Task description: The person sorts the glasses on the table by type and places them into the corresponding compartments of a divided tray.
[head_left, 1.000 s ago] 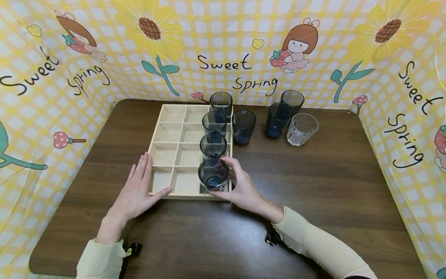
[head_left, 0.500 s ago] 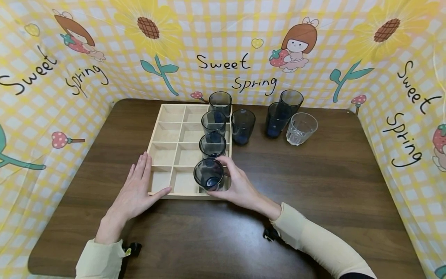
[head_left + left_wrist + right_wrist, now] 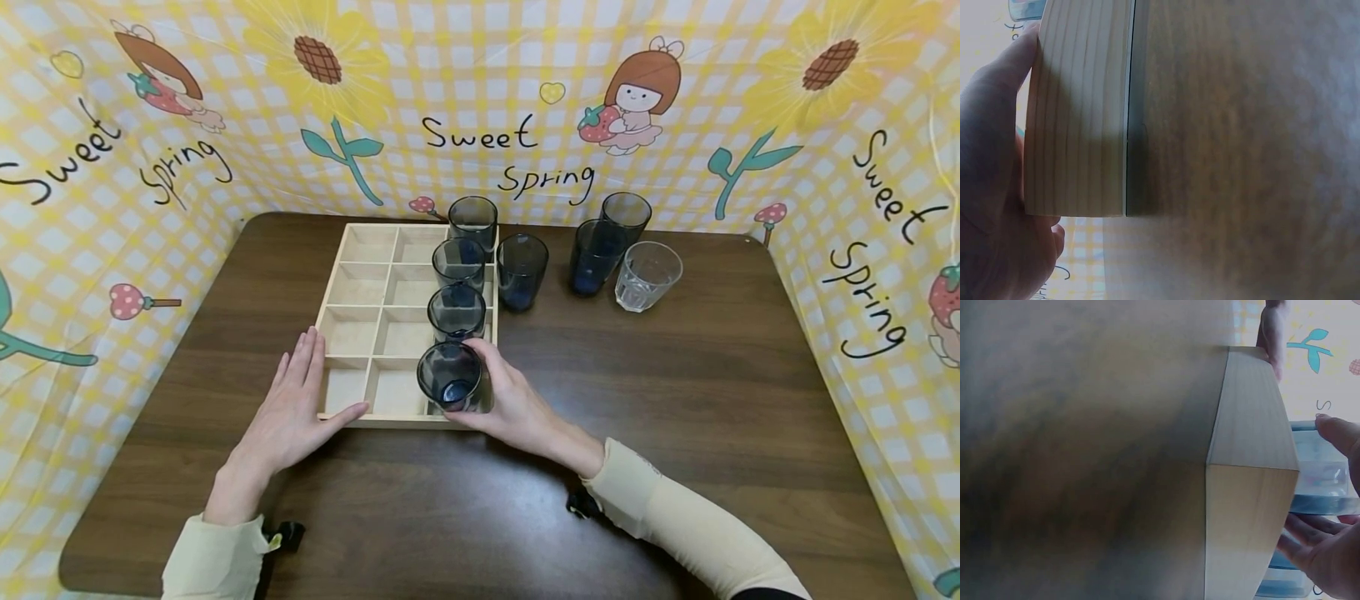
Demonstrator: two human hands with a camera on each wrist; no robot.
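Observation:
A dark tinted glass (image 3: 448, 375) is at the front right compartment of a divided wooden tray (image 3: 405, 422). My right hand (image 3: 517, 408) grips this glass from the right, thumb at the near side and fingers at the far side. In the right wrist view the glass (image 3: 1319, 478) shows above the tray's rim, between thumb and fingers. My left hand (image 3: 288, 412) lies against the tray's front left corner, fingers straight along the left side and thumb on the front rim. Behind the gripped glass, dark glasses (image 3: 456, 310) stand in a row along the tray's right column.
Just right of the tray stands another dark glass (image 3: 522, 271). Farther right are two dark glasses (image 3: 596, 258) and a clear glass (image 3: 648, 279), close together. A patterned yellow cloth (image 3: 480, 75) walls in the brown table (image 3: 675, 400) at the back and sides.
The gripped glass and my right hand have shifted slightly left, then held nearly still. My left hand stays at the tray's corner.

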